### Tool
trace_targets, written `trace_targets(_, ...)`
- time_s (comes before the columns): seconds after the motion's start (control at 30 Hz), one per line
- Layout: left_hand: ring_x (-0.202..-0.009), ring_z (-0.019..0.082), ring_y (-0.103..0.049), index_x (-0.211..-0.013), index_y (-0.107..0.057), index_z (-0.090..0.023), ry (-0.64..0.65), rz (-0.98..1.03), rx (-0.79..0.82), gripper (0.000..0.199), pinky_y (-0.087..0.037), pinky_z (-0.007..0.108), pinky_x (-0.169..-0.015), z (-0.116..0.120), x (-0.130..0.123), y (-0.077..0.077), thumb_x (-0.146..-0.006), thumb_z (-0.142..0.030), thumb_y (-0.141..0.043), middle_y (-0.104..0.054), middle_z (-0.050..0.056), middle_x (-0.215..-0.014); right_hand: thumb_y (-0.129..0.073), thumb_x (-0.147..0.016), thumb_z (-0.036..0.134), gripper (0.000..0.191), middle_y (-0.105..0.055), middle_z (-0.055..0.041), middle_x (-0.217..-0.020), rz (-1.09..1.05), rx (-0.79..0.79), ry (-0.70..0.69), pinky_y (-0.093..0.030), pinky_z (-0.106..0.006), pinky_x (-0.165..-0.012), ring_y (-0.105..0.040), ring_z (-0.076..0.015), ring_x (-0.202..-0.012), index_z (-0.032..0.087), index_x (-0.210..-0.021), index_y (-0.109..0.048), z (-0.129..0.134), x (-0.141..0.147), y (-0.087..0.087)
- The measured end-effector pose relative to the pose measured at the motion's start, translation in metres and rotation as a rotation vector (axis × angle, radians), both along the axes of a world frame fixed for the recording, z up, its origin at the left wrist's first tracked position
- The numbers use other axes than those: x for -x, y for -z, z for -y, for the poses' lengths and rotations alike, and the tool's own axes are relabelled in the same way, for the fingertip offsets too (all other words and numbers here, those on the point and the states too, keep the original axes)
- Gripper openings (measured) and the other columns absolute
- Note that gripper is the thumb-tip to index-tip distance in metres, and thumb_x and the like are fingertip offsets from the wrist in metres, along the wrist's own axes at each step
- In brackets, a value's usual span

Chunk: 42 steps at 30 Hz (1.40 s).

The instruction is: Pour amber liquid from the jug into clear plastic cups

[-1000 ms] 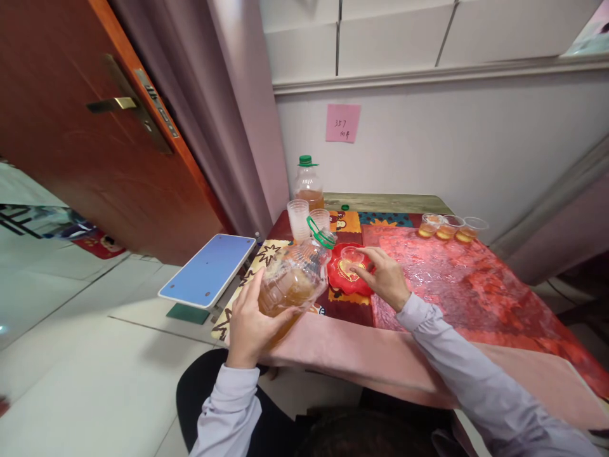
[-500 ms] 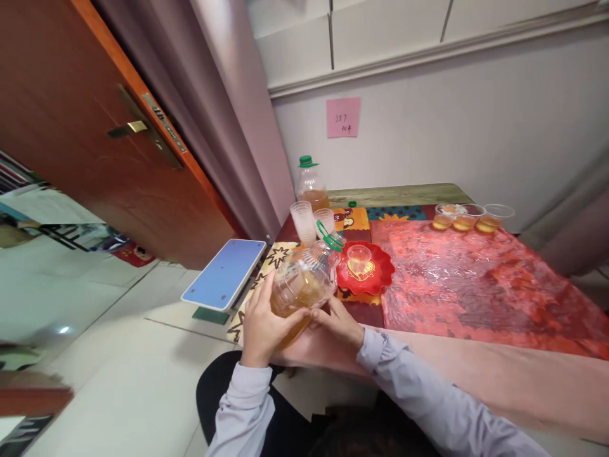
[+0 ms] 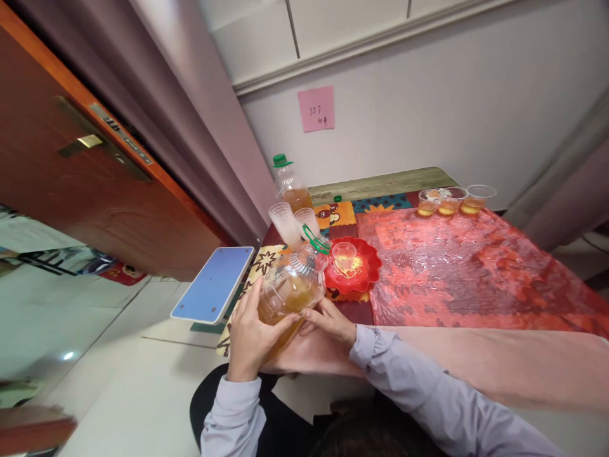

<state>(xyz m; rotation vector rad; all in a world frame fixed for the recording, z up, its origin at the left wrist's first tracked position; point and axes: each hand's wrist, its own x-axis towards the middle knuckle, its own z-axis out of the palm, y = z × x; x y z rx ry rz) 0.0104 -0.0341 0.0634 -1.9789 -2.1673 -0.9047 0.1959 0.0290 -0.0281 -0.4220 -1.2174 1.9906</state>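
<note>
A large clear plastic bottle [image 3: 290,289] of yellow-brown liquid is tilted toward the right between my hands. My left hand [image 3: 252,330] is wrapped round its lower left side. My right hand [image 3: 330,320] grips it from the right, low down, with some fingers hidden. A green ring handle [image 3: 315,241] sits round the bottle's neck, and the mouth has no cap. Just right of the mouth, a clear plastic cup [image 3: 344,255] stands on a red scalloped plate [image 3: 371,279]. I cannot make out liquid pouring.
Behind the bottle stand stacked plastic cups [image 3: 284,222] and a second green-capped bottle [image 3: 292,190]. A loose green cap [image 3: 337,198] lies near the back. Three cups of yellow liquid [image 3: 447,204] line the table's far right. A blue-topped stool [image 3: 214,282] is at left.
The whole view has shifted and turned slightly, moving the scene leftward. Both hands keep their hold, and the bottle is a little more tilted toward the plate.
</note>
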Motion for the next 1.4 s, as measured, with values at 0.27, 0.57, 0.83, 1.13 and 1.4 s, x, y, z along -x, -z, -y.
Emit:
trace_targets(0.27, -0.139, 0.038, -0.063, -0.16, -0.047, -0.021, 0.024, -0.051, 0.032, 0.104, -0.051, 0.056, -0.117, -0.009, -0.009, -0.004, -0.077, -0.076, -0.077, -0.065, 0.02, -0.152, -0.079, -0.084, 0.073, 0.085, -0.066, -0.0138, -0.144, -0.024, 0.04, -0.005, -0.068, -0.047, -0.089, -0.068, -0.0349, -0.128, 0.025, -0.15, -0.055, -0.004, -0.001, -0.001)
trace_targets(0.57, -0.14, 0.038, -0.063, -0.161, -0.045, -0.022, 0.025, -0.058, 0.126, 0.103, -0.052, 0.054, -0.116, -0.016, -0.012, -0.009, -0.077, -0.072, -0.079, -0.064, 0.019, -0.153, -0.079, -0.083, 0.074, 0.084, -0.073, -0.0132, -0.13, -0.073, 0.149, -0.064, -0.068, -0.043, -0.082, -0.075, -0.0289, -0.108, 0.023, -0.146, -0.057, -0.001, -0.002, -0.001)
trace_targets(0.83, -0.138, 0.04, -0.064, -0.161, -0.046, -0.021, -0.006, -0.132, 0.174, 0.102, -0.054, 0.056, -0.113, -0.013, -0.014, -0.016, -0.078, -0.073, -0.077, -0.064, 0.02, -0.153, -0.08, -0.083, 0.073, 0.088, -0.074, -0.0139, -0.131, -0.132, 0.214, -0.122, -0.068, -0.039, -0.08, -0.078, -0.0267, -0.102, 0.023, -0.151, -0.053, 0.003, 0.0, 0.0)
trace_targets(1.13, -0.13, 0.04, -0.069, -0.16, -0.045, -0.022, -0.028, -0.239, 0.188, 0.1, -0.057, 0.054, -0.106, -0.011, -0.02, -0.026, -0.08, -0.072, -0.076, -0.067, 0.02, -0.148, -0.079, -0.083, 0.075, 0.084, -0.075, -0.0146, -0.127, -0.173, 0.227, -0.148, -0.069, -0.043, -0.082, -0.08, -0.0261, -0.096, 0.023, -0.145, -0.057, 0.005, 0.002, -0.001)
trace_targets(1.4, -0.126, 0.038, -0.07, -0.16, -0.044, -0.021, -0.06, -0.297, 0.249, 0.099, -0.058, 0.051, -0.103, -0.016, -0.032, -0.037, -0.079, -0.067, -0.08, -0.07, 0.019, -0.142, -0.08, -0.083, 0.073, 0.079, -0.077, -0.0135, -0.126, -0.214, 0.267, -0.122, -0.067, -0.037, -0.077, -0.08, -0.0234, -0.093, 0.023, -0.14, -0.058, 0.005, 0.001, -0.003)
